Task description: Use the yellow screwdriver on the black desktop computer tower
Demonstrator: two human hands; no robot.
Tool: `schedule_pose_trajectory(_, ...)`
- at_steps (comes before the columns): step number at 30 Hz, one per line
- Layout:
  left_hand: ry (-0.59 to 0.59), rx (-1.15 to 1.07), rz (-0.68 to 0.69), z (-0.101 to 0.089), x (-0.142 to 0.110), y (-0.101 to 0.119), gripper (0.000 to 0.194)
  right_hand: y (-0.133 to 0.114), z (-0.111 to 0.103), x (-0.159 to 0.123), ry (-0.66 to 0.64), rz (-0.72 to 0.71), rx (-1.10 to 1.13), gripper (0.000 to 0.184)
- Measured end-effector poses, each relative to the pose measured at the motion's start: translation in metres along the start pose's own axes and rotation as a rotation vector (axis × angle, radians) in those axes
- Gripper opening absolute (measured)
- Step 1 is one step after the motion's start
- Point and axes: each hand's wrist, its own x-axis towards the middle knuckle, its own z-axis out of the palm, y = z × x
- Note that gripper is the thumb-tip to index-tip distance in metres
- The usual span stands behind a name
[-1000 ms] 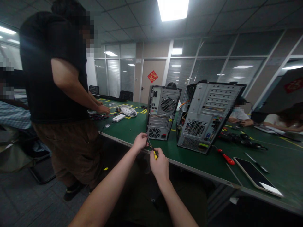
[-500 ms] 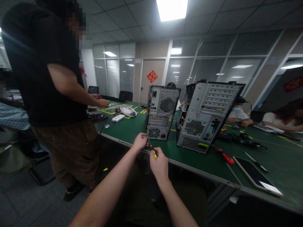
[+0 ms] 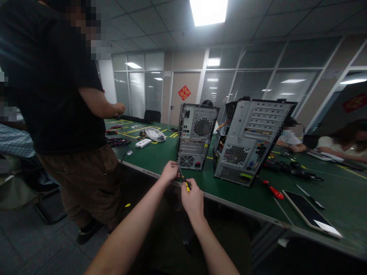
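Note:
My right hand (image 3: 193, 200) is closed round the yellow-and-black handle of a small screwdriver (image 3: 185, 184), held just off the near edge of the green table (image 3: 229, 194). My left hand (image 3: 169, 170) pinches the tool's thin shaft near its tip, fingers pressed together. Both hands hover in front of a grey computer tower (image 3: 197, 135) that stands with its rear panel facing me. A second, larger tower (image 3: 249, 139) stands to its right, its side open.
A person in a black shirt (image 3: 57, 95) stands close at the left beside the table. On the table lie a red-handled screwdriver (image 3: 272, 190), a tablet (image 3: 311, 212), a white fan (image 3: 155, 134) and cables. Other people sit at the far right.
My hands and the screwdriver have stayed put. The standing person at the left has lifted a hand from the table and drawn nearer.

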Motion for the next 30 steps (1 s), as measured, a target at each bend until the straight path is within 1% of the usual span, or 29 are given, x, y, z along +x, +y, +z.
schedule_pose_trajectory(11, 0.001, 0.000, -0.005, 0.000, 0.000, 0.001, 0.019, -0.002, 0.001, 0.001, -0.008, 0.008, -0.016, 0.023)
schedule_pose_trajectory(17, 0.004, -0.004, 0.003, 0.000, -0.002, 0.002, 0.017, -0.006, 0.003, -0.002, -0.009, 0.029, -0.067, 0.023)
schedule_pose_trajectory(22, 0.006, -0.003, 0.003, -0.001, -0.001, 0.001, 0.021, -0.009, 0.004, -0.003, -0.015, 0.041, -0.077, 0.022)
schedule_pose_trajectory(30, 0.011, 0.001, 0.015, 0.000, 0.000, -0.001, 0.020, -0.014, 0.003, -0.005, -0.035, 0.020, -0.174, 0.021)
